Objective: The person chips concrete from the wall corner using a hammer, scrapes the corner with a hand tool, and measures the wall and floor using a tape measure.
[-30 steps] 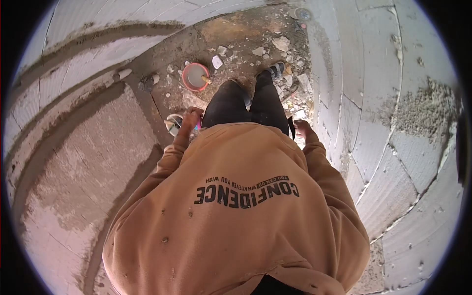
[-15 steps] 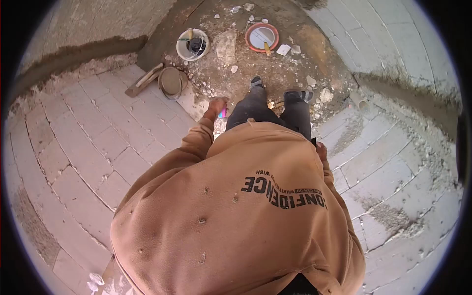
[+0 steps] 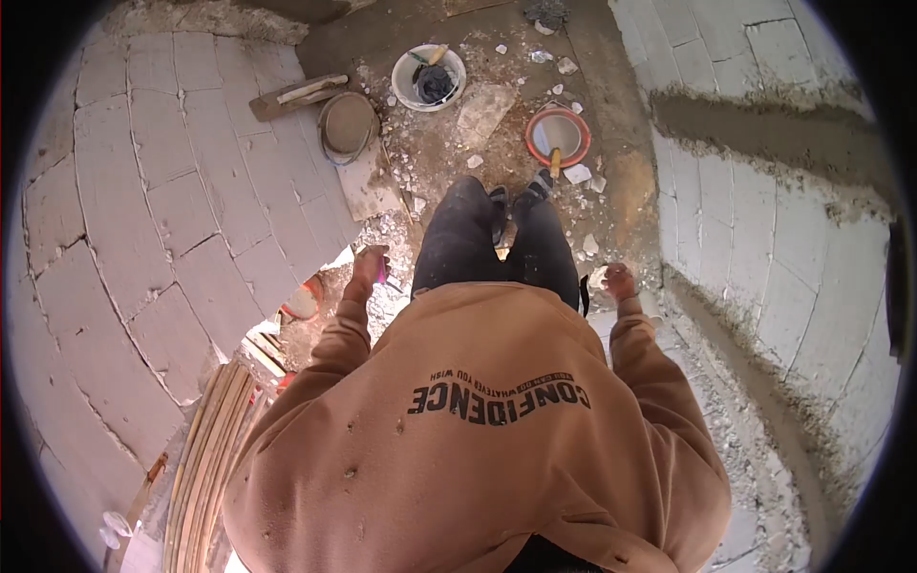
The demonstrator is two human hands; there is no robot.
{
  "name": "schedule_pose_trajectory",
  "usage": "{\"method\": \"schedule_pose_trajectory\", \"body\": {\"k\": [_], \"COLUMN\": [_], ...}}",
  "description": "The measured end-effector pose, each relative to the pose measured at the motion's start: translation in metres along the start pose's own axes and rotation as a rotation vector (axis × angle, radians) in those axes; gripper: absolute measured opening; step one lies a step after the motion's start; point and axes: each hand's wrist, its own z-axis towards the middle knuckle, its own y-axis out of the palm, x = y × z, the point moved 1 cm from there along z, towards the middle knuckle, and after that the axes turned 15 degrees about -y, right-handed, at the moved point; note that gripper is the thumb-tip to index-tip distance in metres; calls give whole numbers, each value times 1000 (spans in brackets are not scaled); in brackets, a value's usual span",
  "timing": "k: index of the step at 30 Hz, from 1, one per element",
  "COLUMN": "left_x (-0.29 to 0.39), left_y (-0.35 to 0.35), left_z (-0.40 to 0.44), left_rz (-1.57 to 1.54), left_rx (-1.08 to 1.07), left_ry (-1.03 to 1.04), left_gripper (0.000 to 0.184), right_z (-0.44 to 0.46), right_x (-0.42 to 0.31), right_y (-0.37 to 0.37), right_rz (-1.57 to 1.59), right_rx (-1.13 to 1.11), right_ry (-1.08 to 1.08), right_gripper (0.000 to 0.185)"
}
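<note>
My left hand (image 3: 369, 265) is out at my left side, its fingers closed round a small pink-purple object (image 3: 383, 270). Most of that object is hidden, so its kind cannot be made out. On my other side, my right hand (image 3: 621, 281) hangs low with its fingers loosely curled and apart, and nothing shows in it. A black strap (image 3: 585, 295) dangles between that hand and my leg. Ahead of my feet stands a round red-rimmed container (image 3: 559, 137) with pale contents, and a tool with a yellowish handle (image 3: 555, 162) rests across its rim.
A white bucket (image 3: 398, 79) holding tools and something dark stands ahead. Left of it are a mortar-crusted bucket (image 3: 348, 127) and a wooden board with a handle (image 3: 298, 96). Rubble litters the floor. Block walls (image 3: 220, 181) flank me, and wooden planks (image 3: 205, 468) stand behind left.
My view has turned, bringing the planks and a gap beside the left wall into sight. My feet have come closer together. My right hand now shows out from my body.
</note>
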Motion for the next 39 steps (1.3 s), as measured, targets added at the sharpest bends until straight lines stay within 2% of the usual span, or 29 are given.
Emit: {"method": "schedule_pose_trajectory", "body": {"k": [1,2,3,4,7,9,12,15,17,19,22,24,25,28,29,32,34,36,39], "left_x": [0,0,11,22,61,100,172,229,249,255,267,273,275,282,284,290,293,299,298], "left_y": [-4,-6,-4,-4,-7,-9,-11,-25,-35,-51,-83,-98,-104,-119,-121,-120,-116,-111,-102], "left_z": [-3,-12,-17,-14,14,34,85,129,146,164,180,191,197,208,210,213,213,208,206], "left_rz": [-87,-204,-328,-453,-733,-870,-859,-815,-776,-728,-814,-829,-835,-822,-823,-808,-781,-728,-662], "left_rx": [-4,-32,-65,-97,-185,-311,-401,-505,-481,-443,-354,-347,-346,-323,-330,-360,-377,-377,-382], "left_ry": [2,-9,-8,-5,12,0,-83,-103,-124,-139,-199,-191,-190,-208,-220,-235,-236,-224,-170], "left_gripper": [25,26,26,26,24,21,25,33,34,36,39,39,39,39,39,39,39,37,36], "right_z": [51,97,145,192,338,435,572,707,786,867,969,1026,1043,1059,1052,997,949,914,893], "right_x": [-10,-12,-11,-10,-30,-68,-129,-191,-204,-215,-217,-215,-211,-191,-187,-199,-218,-243,-250], "right_y": [-42,-66,-88,-104,-128,-150,-159,-146,-105,-55,17,47,63,115,120,103,80,42,-2], "right_rz": [159,227,234,214,86,460,1003,1406,1523,1656,1780,1770,1756,1844,1982,2102,2129,2213,2113], "right_rx": [-118,-123,-109,-82,100,75,84,106,-27,-53,183,334,413,538,535,493,385,259,170], "right_ry": [245,361,384,370,138,230,381,687,703,843,903,1060,1141,1207,1184,1281,1131,867,612], "right_gripper": [31,30,28,27,24,23,23,30,36,39,40,34,31,23,13,6,9,16,23]}}
